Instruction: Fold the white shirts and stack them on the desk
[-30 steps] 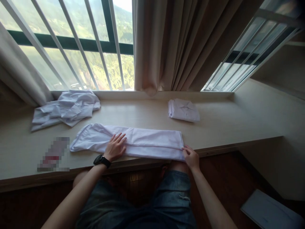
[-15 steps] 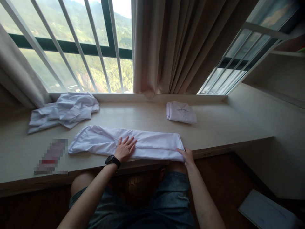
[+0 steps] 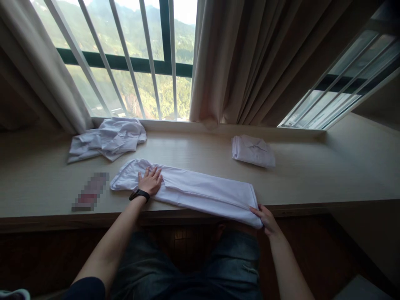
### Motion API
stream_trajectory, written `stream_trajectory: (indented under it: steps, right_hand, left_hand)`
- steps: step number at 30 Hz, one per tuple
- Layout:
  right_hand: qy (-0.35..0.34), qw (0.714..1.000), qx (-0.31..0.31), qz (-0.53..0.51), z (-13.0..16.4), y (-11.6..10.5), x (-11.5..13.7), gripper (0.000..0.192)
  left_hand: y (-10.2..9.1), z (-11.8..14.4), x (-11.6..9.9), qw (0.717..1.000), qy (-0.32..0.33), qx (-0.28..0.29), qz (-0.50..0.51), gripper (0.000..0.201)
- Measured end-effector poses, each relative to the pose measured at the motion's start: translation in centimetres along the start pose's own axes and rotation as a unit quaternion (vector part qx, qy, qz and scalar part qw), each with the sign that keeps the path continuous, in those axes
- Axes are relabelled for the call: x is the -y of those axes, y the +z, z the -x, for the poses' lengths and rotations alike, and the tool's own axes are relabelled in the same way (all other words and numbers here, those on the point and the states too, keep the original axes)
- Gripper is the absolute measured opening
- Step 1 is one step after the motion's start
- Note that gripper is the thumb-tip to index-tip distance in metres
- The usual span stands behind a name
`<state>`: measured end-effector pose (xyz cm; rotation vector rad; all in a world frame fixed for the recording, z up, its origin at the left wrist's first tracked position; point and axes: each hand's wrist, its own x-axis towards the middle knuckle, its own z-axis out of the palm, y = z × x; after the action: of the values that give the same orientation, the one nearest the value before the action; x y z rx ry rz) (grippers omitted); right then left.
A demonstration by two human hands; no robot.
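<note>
A long white cloth garment folded into a narrow strip (image 3: 193, 191) lies across the pale wooden worktop (image 3: 193, 154), slanting from its rounded far-left end to the near edge at my right. My left hand (image 3: 150, 181), with a black wristwatch (image 3: 139, 194), lies flat and open on the left part of the strip, fingers spread, holding nothing but pressing the cloth down. My right hand (image 3: 265, 217) is at the strip's right corner, which overhangs the worktop's edge; its grip seems to pinch that corner, though the fingertips are half hidden by the cloth, so I cannot tell for certain. To do this well, I judge the left palm should keep the layers pinned while the right keeps the corner taut and the long edges aligned, so no crease sets crooked. A crumpled white shirt (image 3: 108, 139) lies by the window, and a neatly folded white shirt (image 3: 253, 151) sits well apart on the right.
</note>
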<state>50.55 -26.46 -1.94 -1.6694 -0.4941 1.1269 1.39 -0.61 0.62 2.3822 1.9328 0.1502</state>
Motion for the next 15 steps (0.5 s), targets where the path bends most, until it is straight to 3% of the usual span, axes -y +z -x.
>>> stream_trajectory:
  steps: [2,4,8,11,15]
  right_hand:
    - [0.006,1.000,0.000,0.004,-0.1,-0.2,-0.1,0.059]
    - [0.015,1.000,-0.008,0.001,-0.2,-0.5,-0.3,0.060]
    - [0.020,0.999,-0.041,-0.014,-0.1,-1.4,-1.0,0.060]
    - [0.012,0.996,-0.086,-0.019,0.0,-2.4,-1.9,0.057]
    - [0.021,0.996,-0.085,-0.022,-0.3,-3.1,-2.8,0.054]
  left_hand:
    - [-0.8,-0.9,-0.4,0.997,-0.042,-0.060,-0.006,0.055]
    - [-1.4,-2.0,-0.7,0.994,-0.030,-0.109,-0.003,0.053]
    - [-1.4,-3.9,-0.1,0.993,0.094,-0.065,0.008,0.050]
    - [-0.3,-4.5,2.1,0.999,0.033,-0.030,0.015,0.051]
    - [0.2,-4.8,4.1,0.998,-0.065,-0.018,0.017,0.055]
